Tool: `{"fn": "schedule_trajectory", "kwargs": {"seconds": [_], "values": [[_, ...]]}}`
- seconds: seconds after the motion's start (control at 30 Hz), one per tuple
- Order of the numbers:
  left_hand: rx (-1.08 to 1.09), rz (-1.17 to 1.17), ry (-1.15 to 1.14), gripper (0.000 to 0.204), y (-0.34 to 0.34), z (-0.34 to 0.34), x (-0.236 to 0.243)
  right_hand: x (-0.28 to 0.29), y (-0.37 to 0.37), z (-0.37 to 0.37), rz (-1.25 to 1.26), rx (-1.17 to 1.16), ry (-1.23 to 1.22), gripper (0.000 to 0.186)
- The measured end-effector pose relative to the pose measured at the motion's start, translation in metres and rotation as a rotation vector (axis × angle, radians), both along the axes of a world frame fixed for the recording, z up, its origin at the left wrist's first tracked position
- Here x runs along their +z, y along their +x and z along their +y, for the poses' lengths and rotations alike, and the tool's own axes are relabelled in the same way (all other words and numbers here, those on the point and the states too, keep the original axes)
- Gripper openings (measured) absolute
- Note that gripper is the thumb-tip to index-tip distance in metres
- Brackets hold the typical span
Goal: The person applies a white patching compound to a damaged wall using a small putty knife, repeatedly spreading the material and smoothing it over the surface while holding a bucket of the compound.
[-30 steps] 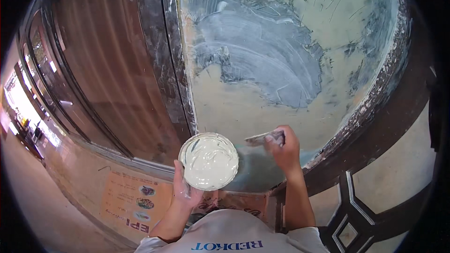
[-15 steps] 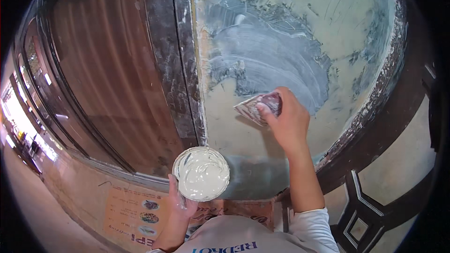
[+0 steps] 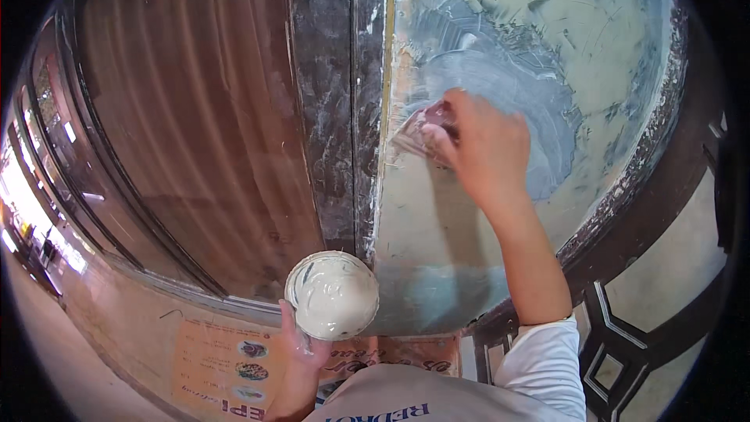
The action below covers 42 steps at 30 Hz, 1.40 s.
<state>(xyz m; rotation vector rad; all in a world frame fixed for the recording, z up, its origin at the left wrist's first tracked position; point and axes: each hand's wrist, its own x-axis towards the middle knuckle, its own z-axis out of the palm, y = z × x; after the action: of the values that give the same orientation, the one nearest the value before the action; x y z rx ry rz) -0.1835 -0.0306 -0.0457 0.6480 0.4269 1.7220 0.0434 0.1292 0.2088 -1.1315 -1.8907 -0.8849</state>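
Note:
My left hand [image 3: 301, 332] grips a round container [image 3: 332, 295] full of creamy white paste at the lower middle. My right hand [image 3: 488, 144], fingers closed, holds a small smeared putty knife [image 3: 418, 131] against the pale panel [image 3: 601, 47], near its left edge. Grey-blue patches and streaks of filler cover the panel's middle, and the knife's handle is partly hidden by my fingers.
A dark streaked vertical post [image 3: 324, 109] separates the panel from brown glazed doors [image 3: 187, 109] on the left. A dark ornamented surface [image 3: 648, 297] lies at the right. An orange printed sheet [image 3: 219, 363] covers part of the floor; a bright opening shows at far left.
My right hand has moved up with the knife onto the panel. My left hand and container sit slightly lower and further left, and the view has shifted, with the panel appearing further right.

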Motion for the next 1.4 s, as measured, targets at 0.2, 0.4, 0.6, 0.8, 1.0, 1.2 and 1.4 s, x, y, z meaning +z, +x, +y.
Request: {"fn": "schedule_trajectory", "kwargs": {"seconds": [0.2, 0.4, 0.6, 0.8, 1.0, 1.2, 1.4], "values": [[-0.065, -0.212, -0.114, 0.067, -0.012, 0.011, 0.005, -0.008, -0.01, -0.016, -0.095, -0.008, -0.055, 0.032], [-0.056, -0.18, -0.178, 0.067, -0.02, 0.015, 0.007, 0.006, -0.003, -0.012, 0.05, -0.029, -0.019, 0.033], [-0.057, -0.154, -0.184, 0.065, -0.021, 0.018, 0.011, 0.002, -0.002, -0.005, 0.027, -0.062, 0.006, 0.034], [-0.063, -0.122, -0.194, 0.067, -0.026, 0.02, 0.01, -0.002, -0.005, -0.013, -0.006, -0.053, -0.062, 0.032], [-0.058, -0.186, -0.212, 0.066, -0.028, 0.022, 0.001, 0.005, 0.007, -0.015, 0.144, -0.054, -0.009, 0.034], [-0.099, -0.151, -0.21, 0.066, -0.021, 0.022, 0.009, -0.006, 0.013, -0.01, 0.109, -0.095, -0.095, 0.034], [-0.096, -0.12, -0.192, 0.068, -0.019, 0.027, 0.005, -0.019, 0.008, -0.037, 0.276, 0.151, -0.374, 0.04]]}}
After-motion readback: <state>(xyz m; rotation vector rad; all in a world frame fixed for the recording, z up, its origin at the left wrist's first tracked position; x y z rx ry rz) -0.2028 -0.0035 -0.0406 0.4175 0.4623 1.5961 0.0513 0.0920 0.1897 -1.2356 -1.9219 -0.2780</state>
